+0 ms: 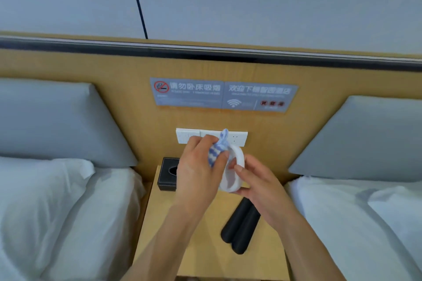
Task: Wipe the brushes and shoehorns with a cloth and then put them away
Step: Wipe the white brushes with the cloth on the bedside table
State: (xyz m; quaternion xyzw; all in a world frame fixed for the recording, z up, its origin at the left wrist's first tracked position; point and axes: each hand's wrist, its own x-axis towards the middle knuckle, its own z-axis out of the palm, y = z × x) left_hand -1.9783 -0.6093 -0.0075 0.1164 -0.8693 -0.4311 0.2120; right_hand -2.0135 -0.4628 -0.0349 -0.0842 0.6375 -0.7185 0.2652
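My left hand [198, 166] grips a bunched blue-and-white striped cloth [218, 151] and presses it against a white curved shoehorn [235, 171]. My right hand [255, 180] holds the shoehorn from below and from the right, above the wooden nightstand [201, 235]. Two black oblong items [241, 227], which look like brushes or shoehorns, lie side by side on the nightstand under my right wrist.
A black tissue box [166, 175] stands at the nightstand's back left. White beds with pillows [57, 201] flank the nightstand on both sides [356, 223]. A wooden headboard panel carries a switch plate [189, 136] and grey signs [223, 96].
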